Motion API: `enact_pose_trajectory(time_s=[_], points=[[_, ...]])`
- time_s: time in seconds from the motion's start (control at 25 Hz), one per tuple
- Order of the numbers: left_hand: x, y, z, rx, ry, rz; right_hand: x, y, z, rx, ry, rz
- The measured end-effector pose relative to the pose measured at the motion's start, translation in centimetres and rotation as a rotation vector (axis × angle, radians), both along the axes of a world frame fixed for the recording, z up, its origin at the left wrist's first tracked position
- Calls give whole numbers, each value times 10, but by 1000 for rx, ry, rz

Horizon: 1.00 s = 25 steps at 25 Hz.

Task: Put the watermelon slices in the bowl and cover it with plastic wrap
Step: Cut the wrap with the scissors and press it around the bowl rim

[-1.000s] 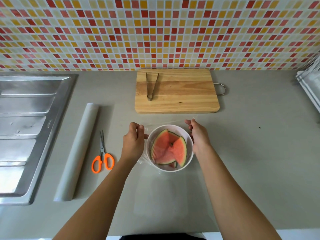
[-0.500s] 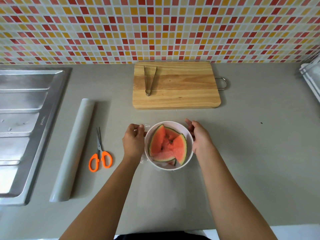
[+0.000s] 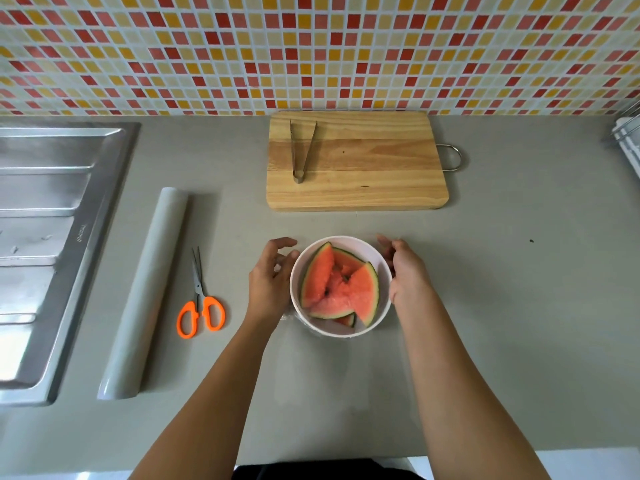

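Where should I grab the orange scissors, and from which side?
Grip the scissors by the orange handle loops, coming from the near edge of the counter. They lie flat, closed, loops toward the person and blades pointing at the wall, with bare counter around them between the wrap roll and the left hand.

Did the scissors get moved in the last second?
No. The scissors lie beside the wrap roll as before; only the camera shifted.

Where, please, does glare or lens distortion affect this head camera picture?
Head view: glare whitens the near end of the steel sink drainboard; the wide lens bows the mosaic tile wall and the grey countertop edges; the white bowl of watermelon slices stays sharp.
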State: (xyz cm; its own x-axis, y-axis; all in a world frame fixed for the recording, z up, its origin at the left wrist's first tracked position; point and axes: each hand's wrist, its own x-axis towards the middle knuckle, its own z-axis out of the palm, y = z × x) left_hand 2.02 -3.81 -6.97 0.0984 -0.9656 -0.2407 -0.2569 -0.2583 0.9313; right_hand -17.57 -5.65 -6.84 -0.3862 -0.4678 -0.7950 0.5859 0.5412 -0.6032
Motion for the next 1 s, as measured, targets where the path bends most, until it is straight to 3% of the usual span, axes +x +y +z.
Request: enact_pose_trajectory(time_s=[0.28,0.44,0.56,0.8,0.96,1.0], points=[[7,5,-9,-31,143,-26,-3,-1,-4,25,24,27],[5,12,-6,-168,-184,-28,-2,-1,-4,30,39,43],[-1,13,-5,-202,-309,-22,-1,-2,-3,32,63,46],[-3,9,-4,-98,-509,-77,0,-2,0,36,78,55],[-5,18,-10,-3,-857,-75,-1,-1,4,34,70,76],[0,20,-12,-27,-797,8,-1,0,5,36,66,83]])
